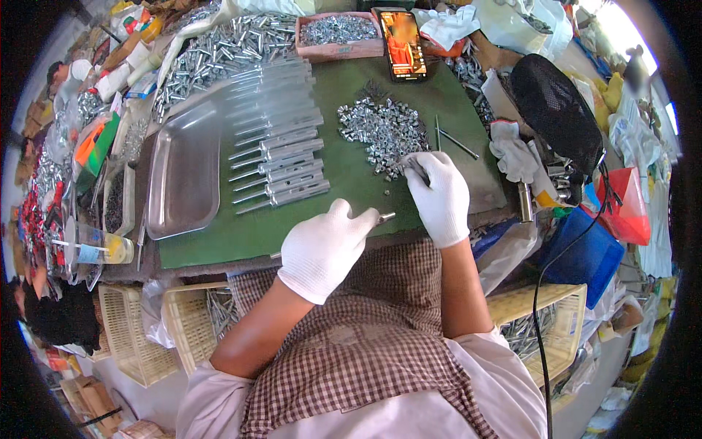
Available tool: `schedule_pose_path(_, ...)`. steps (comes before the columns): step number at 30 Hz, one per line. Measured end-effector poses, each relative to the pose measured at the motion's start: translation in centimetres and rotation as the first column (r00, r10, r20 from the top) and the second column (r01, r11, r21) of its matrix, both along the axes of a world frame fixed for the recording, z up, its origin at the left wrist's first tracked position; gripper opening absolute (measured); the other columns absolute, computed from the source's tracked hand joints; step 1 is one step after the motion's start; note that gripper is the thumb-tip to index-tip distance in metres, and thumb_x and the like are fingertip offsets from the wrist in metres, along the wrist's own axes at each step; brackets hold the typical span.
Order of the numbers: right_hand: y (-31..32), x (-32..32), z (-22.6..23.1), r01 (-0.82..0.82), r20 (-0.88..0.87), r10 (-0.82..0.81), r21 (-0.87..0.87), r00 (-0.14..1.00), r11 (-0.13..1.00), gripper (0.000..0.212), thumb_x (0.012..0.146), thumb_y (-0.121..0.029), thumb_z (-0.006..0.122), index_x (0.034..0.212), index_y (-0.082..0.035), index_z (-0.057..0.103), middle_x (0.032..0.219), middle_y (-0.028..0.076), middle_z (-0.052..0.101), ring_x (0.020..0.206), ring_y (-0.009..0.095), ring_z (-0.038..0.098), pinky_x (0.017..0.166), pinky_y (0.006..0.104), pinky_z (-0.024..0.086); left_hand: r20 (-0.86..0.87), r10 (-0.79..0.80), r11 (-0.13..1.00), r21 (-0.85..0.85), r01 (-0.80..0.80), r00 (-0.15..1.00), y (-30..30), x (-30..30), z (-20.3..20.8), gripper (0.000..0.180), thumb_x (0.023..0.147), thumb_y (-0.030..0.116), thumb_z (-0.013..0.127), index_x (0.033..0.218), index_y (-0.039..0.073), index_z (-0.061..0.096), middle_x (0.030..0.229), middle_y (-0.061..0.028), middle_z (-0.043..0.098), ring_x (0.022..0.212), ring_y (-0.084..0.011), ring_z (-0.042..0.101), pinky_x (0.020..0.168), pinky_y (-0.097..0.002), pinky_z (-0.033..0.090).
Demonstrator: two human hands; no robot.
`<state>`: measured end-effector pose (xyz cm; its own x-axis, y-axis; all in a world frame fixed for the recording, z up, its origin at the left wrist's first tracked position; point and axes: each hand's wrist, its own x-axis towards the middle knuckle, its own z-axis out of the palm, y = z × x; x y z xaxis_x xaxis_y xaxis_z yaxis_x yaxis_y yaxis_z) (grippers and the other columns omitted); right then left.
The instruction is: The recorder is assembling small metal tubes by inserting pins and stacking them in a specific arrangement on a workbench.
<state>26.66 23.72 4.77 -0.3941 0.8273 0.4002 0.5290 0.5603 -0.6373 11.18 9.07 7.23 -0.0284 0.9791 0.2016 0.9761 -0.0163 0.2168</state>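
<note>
**Gloved hands at the pile of small metal parts**

I saw both hands in white gloves over a green mat [322,219] that covered the counter. The left hand [322,249], low in the middle of the frame, was closed around a slim metal rod [383,217]; its fingers were curled tight, and the rod's tip stuck out toward the right. The right hand [439,194], just right of centre, reached into the lower edge of a pile of small metal parts [382,128]. Its fingers were pinched together on something small and shiny there, but I could not tell which piece.

Left of the pile, a row of finished metal rods [281,164] lay side by side on the mat. Further left sat a steel tray [183,175]. At the top of the frame stood a pink box of parts [338,35] and, beside it, a phone [401,44] with a lit screen. A spare white glove [515,154] lay at the right edge of the mat, near a black mesh bag [556,110].
</note>
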Motion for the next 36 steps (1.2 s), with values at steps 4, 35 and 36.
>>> schedule_pose_path(4,1.2,-1.1,-0.7,0.052,0.132,-0.062,0.080,0.989,0.995,0.020,0.085,-0.020,0.074,0.100,-0.008,0.067,0.095,0.015,0.065,0.085,0.037,0.067,0.073,0.0444,0.054,0.006,0.005,0.999,-0.047,-0.005,1.000,0.0,-0.2,-0.2,0.025,0.091,0.023,0.066,0.116,0.024,0.070,0.079,-0.0061,0.056,0.059,-0.0255,0.062,0.053,-0.0382,0.051)
schedule_pose_path(35,-3.5,1.2,2.0,-0.359,-0.008,0.371,-0.272,0.929,0.893,0.020,0.084,-0.019,0.077,0.093,-0.003,0.069,0.084,0.016,0.065,0.078,0.036,0.065,0.070,0.0417,0.052,0.065,-0.011,0.998,-0.058,0.015,0.998,0.3,-0.7,0.1,0.027,0.091,0.026,0.065,0.118,0.023,0.068,0.080,-0.0068,0.058,0.060,-0.0277,0.064,0.053,-0.0399,0.052)
schedule_pose_path(36,-3.5,1.1,2.0,-0.361,-0.008,0.373,-0.272,0.928,0.892,0.020,0.084,-0.019,0.077,0.093,-0.003,0.069,0.084,0.016,0.065,0.078,0.036,0.065,0.070,0.0417,0.052,0.064,-0.015,0.998,-0.063,0.020,0.998,0.3,-0.7,0.1,0.027,0.091,0.026,0.065,0.118,0.023,0.068,0.080,-0.0069,0.058,0.060,-0.0278,0.064,0.053,-0.0399,0.052)
